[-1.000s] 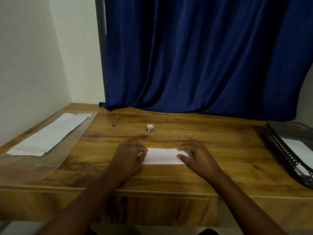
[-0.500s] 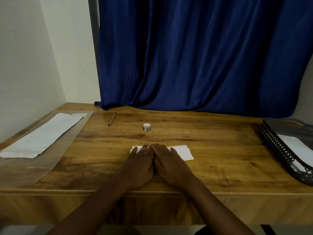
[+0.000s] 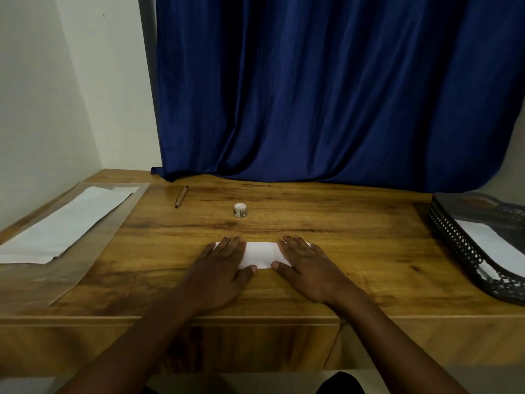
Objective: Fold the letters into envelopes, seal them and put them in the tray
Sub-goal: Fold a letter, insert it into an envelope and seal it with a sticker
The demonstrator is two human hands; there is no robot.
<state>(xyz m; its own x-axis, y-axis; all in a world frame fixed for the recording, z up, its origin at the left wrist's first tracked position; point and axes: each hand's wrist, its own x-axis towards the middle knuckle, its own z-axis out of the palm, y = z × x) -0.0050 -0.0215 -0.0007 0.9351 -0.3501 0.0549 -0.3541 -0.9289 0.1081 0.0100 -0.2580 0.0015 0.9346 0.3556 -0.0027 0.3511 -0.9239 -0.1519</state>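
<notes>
A folded white letter [image 3: 261,254] lies flat on the wooden desk [image 3: 341,251] in front of me. My left hand [image 3: 224,268] presses its left part with straight fingers. My right hand [image 3: 304,265] lies flat on its right part, fingers straight. Only the middle strip of the paper shows between the hands. A black mesh tray [image 3: 466,251] stands at the right edge, with a white envelope [image 3: 488,245] lying in it. White sheets [image 3: 65,220] rest on a clear plastic sleeve [image 3: 93,263] at the left.
A small roll of tape [image 3: 240,210] stands behind the letter, mid-desk. A brown pen [image 3: 181,196] lies further back to the left. A blue curtain [image 3: 326,95] hangs along the desk's far edge, and a pale wall closes the left side.
Both hands were at the letter's ends, came together at its middle, and have now slid apart, pressing flat along the paper. The camera shifted slightly.
</notes>
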